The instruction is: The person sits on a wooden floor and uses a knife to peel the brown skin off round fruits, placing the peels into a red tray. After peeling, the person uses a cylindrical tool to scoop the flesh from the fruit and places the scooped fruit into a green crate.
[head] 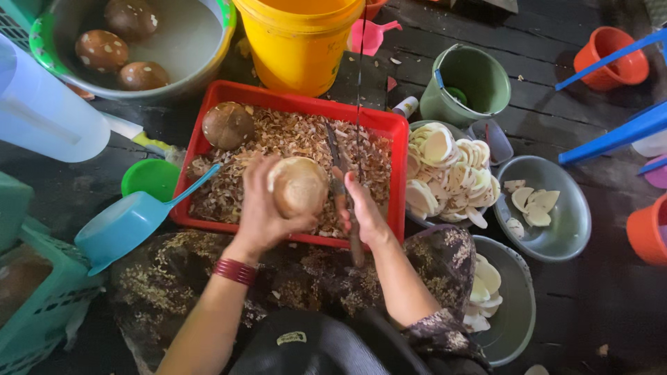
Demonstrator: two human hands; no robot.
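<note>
Left hand [260, 212] cups a pale peeled nut [298, 185]; right hand [361, 212] grips a knife [340, 182]. Shavings fill the red tray [392, 173]; one brown nut [227, 125] lies unpeeled at its far-left corner.

Labels: one small pale patch [291, 338], oblong with darker markings, sewn on the dark cap at the bottom edge of the view. Packages, signs, screens: none to be seen among the tubs and bowls.

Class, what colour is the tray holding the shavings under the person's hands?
The tray is red, seen in the head view.
</note>
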